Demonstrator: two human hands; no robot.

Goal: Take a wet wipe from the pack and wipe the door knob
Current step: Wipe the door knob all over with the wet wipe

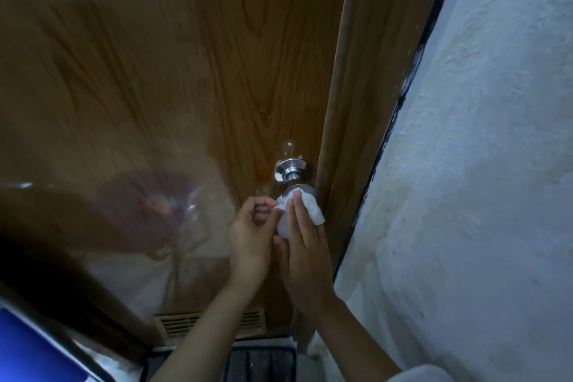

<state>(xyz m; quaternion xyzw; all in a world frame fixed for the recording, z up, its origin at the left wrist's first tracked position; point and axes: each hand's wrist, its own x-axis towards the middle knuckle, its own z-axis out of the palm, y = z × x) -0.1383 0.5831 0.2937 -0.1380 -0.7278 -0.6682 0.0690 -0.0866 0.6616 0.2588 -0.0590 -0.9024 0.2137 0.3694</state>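
Observation:
A silver door knob (290, 171) sticks out of the brown wooden door (173, 77) near its right edge. A white wet wipe (313, 208) covers the front of the knob. My right hand (305, 245) presses the wipe against the knob with straight fingers. My left hand (252, 232) is just left of it, its thumb and fingertips pinching the wipe's left corner. The wipe pack is not in view.
The door frame (347, 121) and a rough white wall (480, 164) stand close on the right. A vent grille (186, 324) sits low in the door. A dark mat (260, 363) lies on the floor below. A blue object (28, 347) fills the bottom left corner.

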